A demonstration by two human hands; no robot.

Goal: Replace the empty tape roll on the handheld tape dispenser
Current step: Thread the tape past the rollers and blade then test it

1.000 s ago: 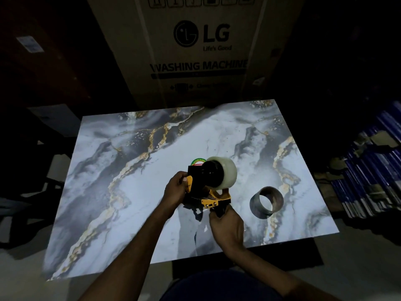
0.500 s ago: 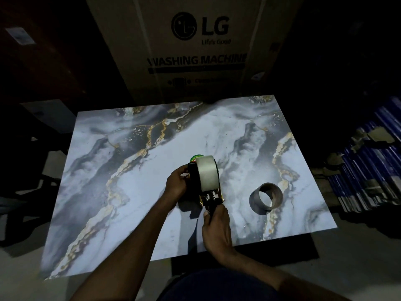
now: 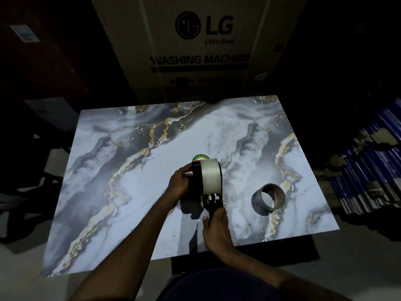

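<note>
A black and yellow handheld tape dispenser [image 3: 211,200] stands upright on the marble-patterned table [image 3: 134,174], with a full whitish tape roll [image 3: 210,177] seated on its wheel. My left hand [image 3: 180,183] grips the left side of the dispenser beside the roll. My right hand [image 3: 216,229] is closed around the dispenser's handle at the near end. An empty brown cardboard core [image 3: 268,198] lies on the table to the right, apart from both hands. A round green label [image 3: 200,157] shows behind the roll.
A large cardboard washing machine box [image 3: 195,51] stands behind the table's far edge. Stacked blue items [image 3: 368,174] lie on the floor to the right. The room around is dark. The table's near edge runs just below my right wrist.
The dispenser has been turned from lying tilted, with the roll's side facing me, to upright with the roll's edge toward me. My right hand slid back along the handle.
</note>
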